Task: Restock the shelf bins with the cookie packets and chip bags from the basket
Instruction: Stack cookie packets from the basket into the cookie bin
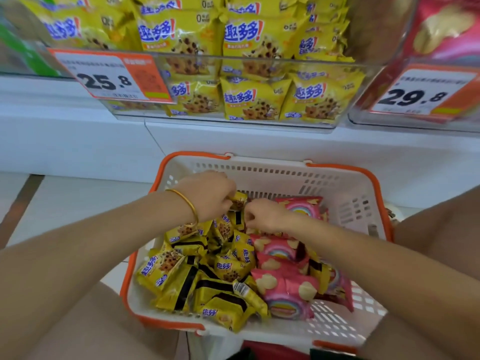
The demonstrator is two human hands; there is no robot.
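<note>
One basket (262,172), two hands, left hand (210,196) and right hand (262,215), one gold bangle (187,203). Yellow cookie packets (166,268) in the basket: well over a dozen, too jumbled to count exactly. Pink chip bags (278,248): six or so. Two price tags (104,76) up top.

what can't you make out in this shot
Head view, right hand: its own back hides whether the fingers hold anything.
Head view, 25.8 tag: small print blurred.
Head view, right bin: cut off by the right edge.
</note>
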